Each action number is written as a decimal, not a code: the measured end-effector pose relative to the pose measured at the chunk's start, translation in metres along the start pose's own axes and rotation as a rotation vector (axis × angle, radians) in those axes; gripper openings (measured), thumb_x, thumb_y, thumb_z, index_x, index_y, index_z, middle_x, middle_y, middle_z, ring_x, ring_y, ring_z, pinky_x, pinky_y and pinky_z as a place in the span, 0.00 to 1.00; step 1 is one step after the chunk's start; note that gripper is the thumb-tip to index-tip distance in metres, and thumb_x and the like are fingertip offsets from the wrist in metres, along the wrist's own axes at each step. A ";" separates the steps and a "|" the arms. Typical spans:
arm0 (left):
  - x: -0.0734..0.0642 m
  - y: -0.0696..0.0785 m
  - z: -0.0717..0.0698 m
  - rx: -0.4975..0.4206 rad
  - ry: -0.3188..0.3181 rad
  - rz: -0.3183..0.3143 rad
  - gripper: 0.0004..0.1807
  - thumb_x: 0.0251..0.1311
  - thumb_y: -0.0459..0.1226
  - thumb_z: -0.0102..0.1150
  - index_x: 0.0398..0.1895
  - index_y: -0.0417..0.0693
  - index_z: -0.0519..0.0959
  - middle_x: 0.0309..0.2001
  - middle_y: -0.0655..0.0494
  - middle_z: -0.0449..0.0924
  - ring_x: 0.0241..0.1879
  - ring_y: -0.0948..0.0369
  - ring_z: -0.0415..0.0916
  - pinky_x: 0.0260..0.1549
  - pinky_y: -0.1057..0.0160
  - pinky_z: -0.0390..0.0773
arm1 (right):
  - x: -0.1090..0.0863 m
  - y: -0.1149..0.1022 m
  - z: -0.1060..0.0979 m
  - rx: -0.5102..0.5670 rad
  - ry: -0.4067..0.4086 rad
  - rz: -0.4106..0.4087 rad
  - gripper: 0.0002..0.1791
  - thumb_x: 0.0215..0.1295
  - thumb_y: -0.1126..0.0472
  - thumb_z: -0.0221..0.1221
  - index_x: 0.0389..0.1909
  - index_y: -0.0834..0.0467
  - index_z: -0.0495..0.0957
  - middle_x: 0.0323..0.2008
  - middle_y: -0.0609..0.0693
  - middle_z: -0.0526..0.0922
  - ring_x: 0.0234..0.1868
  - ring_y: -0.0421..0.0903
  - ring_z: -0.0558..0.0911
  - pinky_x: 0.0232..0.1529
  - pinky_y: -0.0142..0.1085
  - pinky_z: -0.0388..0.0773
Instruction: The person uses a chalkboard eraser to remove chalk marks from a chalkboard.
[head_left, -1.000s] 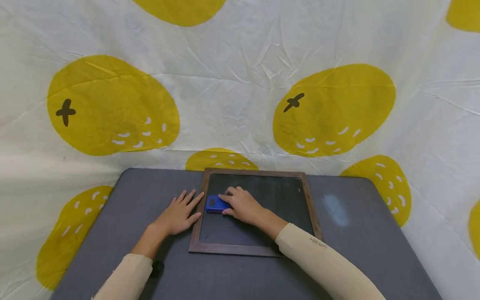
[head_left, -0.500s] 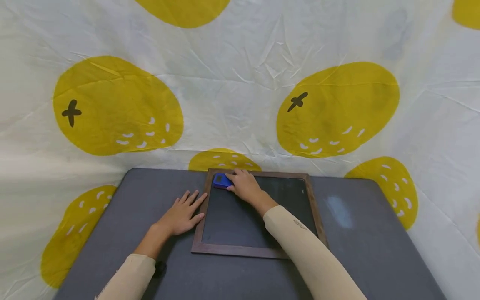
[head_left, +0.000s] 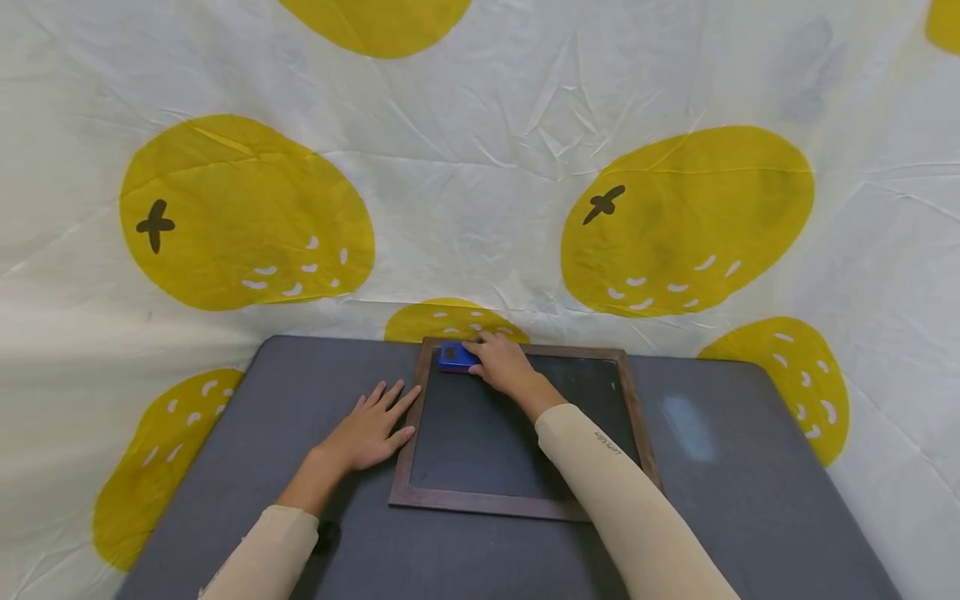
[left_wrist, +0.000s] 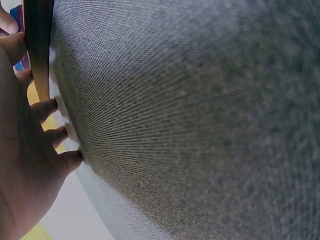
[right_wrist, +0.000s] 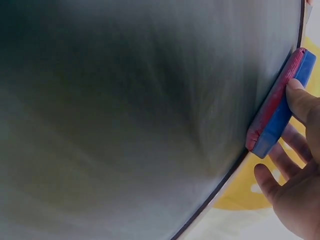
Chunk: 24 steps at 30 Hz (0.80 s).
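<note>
A grey table (head_left: pixel 225 467) in front of a lemon-print cloth (head_left: pixel 247 217) has a wood-framed chalkboard (head_left: pixel 525 504) lying flat on it, with the blue eraser (head_left: pixel 454 357) sitting up in the board's far left corner. The right hand (head_left: pixel 504 363) grips that eraser from its right side, and only the right wrist view shows its red pad face down on the slate. The left hand (head_left: pixel 369 432) lies flat with fingers spread on the table, touching the frame's left edge.

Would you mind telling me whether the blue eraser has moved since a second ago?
Yes. The blue eraser slid away from the person, from mid-board to the chalkboard's far left corner, against the wooden frame.
</note>
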<state>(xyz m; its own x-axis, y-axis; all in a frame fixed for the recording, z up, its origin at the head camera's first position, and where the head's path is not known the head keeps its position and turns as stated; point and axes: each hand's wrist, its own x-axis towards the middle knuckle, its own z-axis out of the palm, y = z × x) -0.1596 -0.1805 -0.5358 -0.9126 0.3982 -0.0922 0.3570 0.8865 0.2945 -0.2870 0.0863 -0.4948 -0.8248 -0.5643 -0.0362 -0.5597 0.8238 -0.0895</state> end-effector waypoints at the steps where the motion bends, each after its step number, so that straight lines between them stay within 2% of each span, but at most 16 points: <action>1: 0.000 0.000 0.000 0.000 0.000 0.001 0.38 0.79 0.58 0.42 0.85 0.58 0.49 0.83 0.41 0.49 0.81 0.34 0.43 0.71 0.25 0.52 | -0.001 0.001 -0.001 0.003 0.001 0.000 0.32 0.75 0.46 0.60 0.76 0.47 0.69 0.71 0.54 0.73 0.68 0.57 0.74 0.67 0.53 0.75; 13: 0.001 0.003 0.000 0.002 0.014 0.014 0.37 0.80 0.56 0.43 0.85 0.57 0.50 0.82 0.40 0.49 0.80 0.34 0.44 0.71 0.25 0.51 | -0.013 0.007 -0.001 0.049 -0.009 -0.002 0.32 0.74 0.47 0.61 0.76 0.50 0.70 0.69 0.56 0.73 0.67 0.58 0.74 0.68 0.55 0.73; 24: 0.000 0.002 0.001 0.003 0.025 0.020 0.37 0.79 0.55 0.44 0.85 0.55 0.51 0.82 0.38 0.50 0.80 0.32 0.45 0.70 0.24 0.52 | -0.052 0.001 0.003 0.055 0.041 -0.136 0.32 0.72 0.47 0.64 0.73 0.55 0.74 0.64 0.58 0.77 0.61 0.57 0.77 0.65 0.51 0.76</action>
<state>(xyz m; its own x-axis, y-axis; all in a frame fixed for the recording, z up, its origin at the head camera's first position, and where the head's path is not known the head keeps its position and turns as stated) -0.1587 -0.1789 -0.5360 -0.9101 0.4096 -0.0626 0.3755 0.8792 0.2932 -0.2448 0.1160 -0.4960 -0.7445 -0.6673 0.0202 -0.6625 0.7349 -0.1448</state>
